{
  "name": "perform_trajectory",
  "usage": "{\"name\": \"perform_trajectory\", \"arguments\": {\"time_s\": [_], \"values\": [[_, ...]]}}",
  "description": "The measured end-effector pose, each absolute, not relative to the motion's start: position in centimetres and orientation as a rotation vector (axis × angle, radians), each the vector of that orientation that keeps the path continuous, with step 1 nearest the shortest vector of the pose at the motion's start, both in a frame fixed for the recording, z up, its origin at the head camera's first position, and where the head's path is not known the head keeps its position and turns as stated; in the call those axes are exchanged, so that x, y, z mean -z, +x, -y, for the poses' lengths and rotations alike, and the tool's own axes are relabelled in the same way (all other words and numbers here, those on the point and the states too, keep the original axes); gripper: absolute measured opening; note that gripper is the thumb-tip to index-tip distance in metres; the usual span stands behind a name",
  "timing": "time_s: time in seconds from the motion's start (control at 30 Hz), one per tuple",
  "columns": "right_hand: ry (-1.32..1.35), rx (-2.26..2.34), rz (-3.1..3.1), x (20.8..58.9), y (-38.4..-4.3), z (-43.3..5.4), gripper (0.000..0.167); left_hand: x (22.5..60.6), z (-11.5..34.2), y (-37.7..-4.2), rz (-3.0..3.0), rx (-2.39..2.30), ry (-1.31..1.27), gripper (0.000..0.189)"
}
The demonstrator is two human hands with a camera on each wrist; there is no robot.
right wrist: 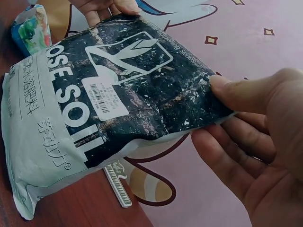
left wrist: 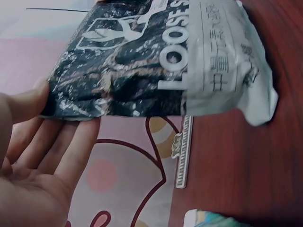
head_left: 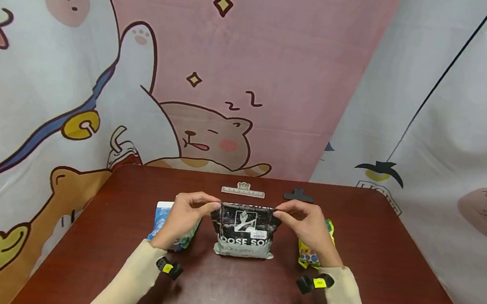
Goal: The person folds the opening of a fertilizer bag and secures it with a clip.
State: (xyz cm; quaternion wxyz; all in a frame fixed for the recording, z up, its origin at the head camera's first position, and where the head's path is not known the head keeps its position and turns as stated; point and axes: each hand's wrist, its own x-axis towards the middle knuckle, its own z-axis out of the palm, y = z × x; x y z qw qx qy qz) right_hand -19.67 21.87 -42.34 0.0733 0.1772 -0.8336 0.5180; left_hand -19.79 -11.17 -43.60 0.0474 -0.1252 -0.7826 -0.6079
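Note:
A black and white bag labelled "LOOSE SOIL" [head_left: 245,232] stands upright in the middle of the table, its white base on the wood. My left hand [head_left: 187,214] pinches the bag's top left corner between thumb and fingers. At the top right corner my right hand [head_left: 308,225] pinches the bag in the same way. The right wrist view shows the thumb on the printed front of the bag [right wrist: 142,80] and the fingers behind, with a white barcode sticker [right wrist: 105,98] on the front. In the left wrist view the bag [left wrist: 137,61] spans between hand and table.
A silver clip [head_left: 243,190] with a ruler-like edge and a black clip [head_left: 298,195] lie behind the bag. Beyond the left hand is a blue and green packet [head_left: 161,217]; a yellow packet [head_left: 307,255] lies by the right wrist. The brown table [head_left: 231,296] meets a cartoon-printed cloth behind.

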Motion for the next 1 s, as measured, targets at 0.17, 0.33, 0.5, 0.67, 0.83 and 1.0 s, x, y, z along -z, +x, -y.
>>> {"name": "perform_trajectory", "arguments": {"time_s": [0.17, 0.33, 0.5, 0.67, 0.83, 1.0], "values": [[0.539, -1.567, 2.515, 42.4, -19.7, -22.1, 0.011, 42.9, 11.4, -20.1, 2.464, 1.802, -0.420, 0.013], [0.537, -1.560, 2.521, 42.6, -19.7, -22.3, 0.010, 42.4, 11.8, -20.7, 2.516, 1.756, -0.517, 0.015], [0.591, -1.586, 2.499, 42.8, -20.0, -22.5, 0.009, 42.0, 12.2, -21.9, 2.502, 1.764, -0.586, 0.020], [0.605, -1.583, 2.502, 42.8, -20.1, -22.5, 0.008, 41.5, 12.3, -23.4, 2.536, 1.704, -0.576, 0.022], [0.598, -1.592, 2.519, 42.7, -20.0, -22.5, 0.009, 41.5, 12.5, -25.0, 2.607, 1.503, -0.597, 0.027], [0.598, -1.592, 2.528, 42.6, -19.9, -22.4, 0.009, 41.7, 12.6, -26.6, 2.654, 1.415, -0.634, 0.034]]}}
